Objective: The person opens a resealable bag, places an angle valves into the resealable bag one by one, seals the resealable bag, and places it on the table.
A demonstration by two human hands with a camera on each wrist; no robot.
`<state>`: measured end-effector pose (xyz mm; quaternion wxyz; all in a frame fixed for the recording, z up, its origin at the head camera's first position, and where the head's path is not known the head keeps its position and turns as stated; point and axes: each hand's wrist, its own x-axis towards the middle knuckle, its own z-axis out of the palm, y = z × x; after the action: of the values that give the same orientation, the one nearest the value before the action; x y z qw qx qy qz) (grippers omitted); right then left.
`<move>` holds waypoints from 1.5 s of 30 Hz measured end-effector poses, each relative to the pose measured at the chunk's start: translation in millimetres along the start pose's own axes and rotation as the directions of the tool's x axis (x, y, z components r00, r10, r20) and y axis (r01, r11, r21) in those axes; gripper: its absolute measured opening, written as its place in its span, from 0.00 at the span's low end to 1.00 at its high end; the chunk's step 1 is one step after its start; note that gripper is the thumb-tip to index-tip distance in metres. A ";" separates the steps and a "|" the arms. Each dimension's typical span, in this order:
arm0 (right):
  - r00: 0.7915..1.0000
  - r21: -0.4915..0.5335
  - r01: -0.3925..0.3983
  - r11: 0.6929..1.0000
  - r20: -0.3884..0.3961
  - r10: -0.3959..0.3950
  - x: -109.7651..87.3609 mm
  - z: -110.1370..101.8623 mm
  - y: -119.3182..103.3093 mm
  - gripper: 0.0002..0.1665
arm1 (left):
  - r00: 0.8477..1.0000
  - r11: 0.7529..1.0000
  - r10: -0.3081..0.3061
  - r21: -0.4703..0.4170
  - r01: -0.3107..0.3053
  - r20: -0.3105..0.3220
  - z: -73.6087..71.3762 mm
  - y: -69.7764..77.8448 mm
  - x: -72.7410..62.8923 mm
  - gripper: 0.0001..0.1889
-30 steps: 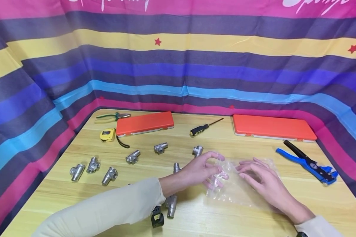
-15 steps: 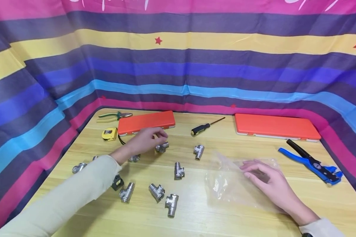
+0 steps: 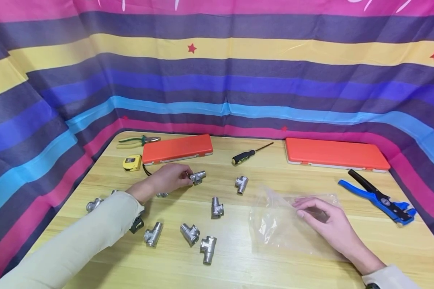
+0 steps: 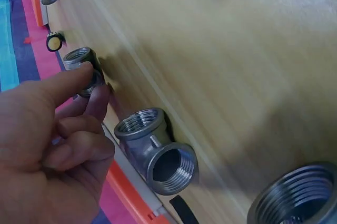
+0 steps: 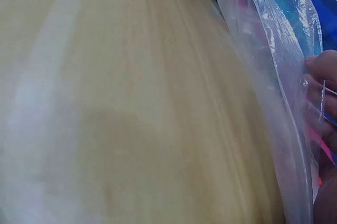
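My left hand pinches the left end of a silver metal pipe tee on the table, thumb and index finger at its sides. In the left wrist view the same tee shows its threaded opening beyond the fingertips, while another tee lies nearer, below the hand. A clear plastic bag lies on the right half of the table. Its upper edge is pinched by my right hand, and the right wrist view shows the bag standing up along the fingers.
More tees lie about, among them one tee at centre and another tee nearer the front. Behind are pliers, a tape measure, two red cases, and a screwdriver. Blue-handled wire strippers lie right.
My left hand has left the plastic bag, moved left across the table and come down onto the far tee. The right hand stays at the bag.
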<state>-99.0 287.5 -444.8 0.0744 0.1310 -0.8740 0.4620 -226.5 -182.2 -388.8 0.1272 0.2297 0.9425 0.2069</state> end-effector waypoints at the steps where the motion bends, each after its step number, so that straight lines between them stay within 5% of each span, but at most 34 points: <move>1: 1.000 -0.001 0.001 1.000 -0.003 -0.001 0.1 -0.5 -0.3 0.09 | 1.000 1.000 -0.008 -0.004 0.008 -0.003 0.5 0.4 0.2 0.14; 7: 1.000 -0.009 0.012 1.000 -0.007 -0.012 0.1 -3.2 -1.1 0.09 | 1.000 1.000 -0.013 -0.026 0.013 -0.016 4.0 1.1 1.3 0.14; 13: 1.000 0.041 -0.004 0.999 -0.003 0.004 0.3 -6.4 0.9 0.08 | 0.999 0.992 0.045 -0.113 -0.048 -0.025 8.9 10.1 2.3 0.12; 20: 1.000 0.076 0.024 0.997 -0.009 -0.023 0.6 -6.0 0.9 0.09 | 0.985 0.943 0.168 -0.299 -0.149 0.038 18.8 57.7 5.1 0.15; 27: 0.998 0.121 0.064 0.991 -0.012 -0.063 2.0 1.7 -0.2 0.10 | 0.947 0.903 0.285 -0.372 -0.213 0.148 42.1 101.8 12.8 0.12; 37: 0.997 0.097 0.073 0.993 -0.023 -0.071 -0.8 9.4 4.4 0.10 | 0.890 0.891 0.416 -0.276 -0.360 0.184 77.5 136.3 40.7 0.12; 45: 0.995 0.084 0.092 0.992 -0.047 -0.089 -0.5 11.1 4.5 0.11 | 0.901 0.913 0.394 -0.185 -0.362 0.183 90.4 161.2 48.6 0.12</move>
<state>-99.9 280.9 -454.6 0.1082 0.1636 -0.8447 0.4980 -176.7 1.8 -403.3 0.2029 0.4199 0.8424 0.2701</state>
